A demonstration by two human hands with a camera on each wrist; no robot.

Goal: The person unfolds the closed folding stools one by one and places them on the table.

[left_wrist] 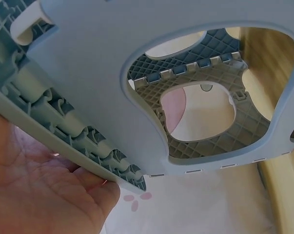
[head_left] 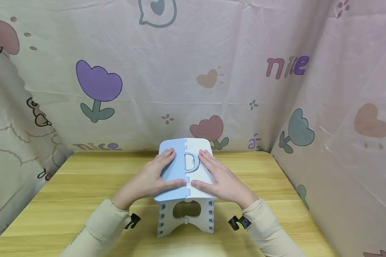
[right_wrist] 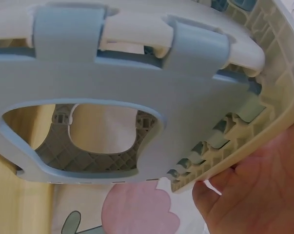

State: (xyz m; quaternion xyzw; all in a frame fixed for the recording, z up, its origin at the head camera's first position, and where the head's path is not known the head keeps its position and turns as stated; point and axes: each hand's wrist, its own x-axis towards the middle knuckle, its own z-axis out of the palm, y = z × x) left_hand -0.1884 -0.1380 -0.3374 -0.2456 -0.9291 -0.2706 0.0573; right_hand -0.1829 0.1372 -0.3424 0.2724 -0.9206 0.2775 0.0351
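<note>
A folding step stool [head_left: 178, 167] stands unfolded on its legs, its top half light blue and half white. A D-shaped handle loop [head_left: 197, 163] lies at the middle seam. My left hand [head_left: 152, 178] rests on the blue half, fingers extended, thumb by the seam. On the white half, my right hand [head_left: 223, 180] presses likewise, its fingertips beside the handle. Both wrist views look under the stool: the left palm [left_wrist: 44, 187] and the right palm [right_wrist: 256, 195] lie along the top's ribbed edges. Legs with oval cutouts show there too.
The stool stands on a wood-grain table [head_left: 115, 164]. Behind and at the sides hangs a pale curtain [head_left: 167, 71] printed with flowers and hearts. Black clip-like mounts [head_left: 239, 222] sit by the sleeved wrists.
</note>
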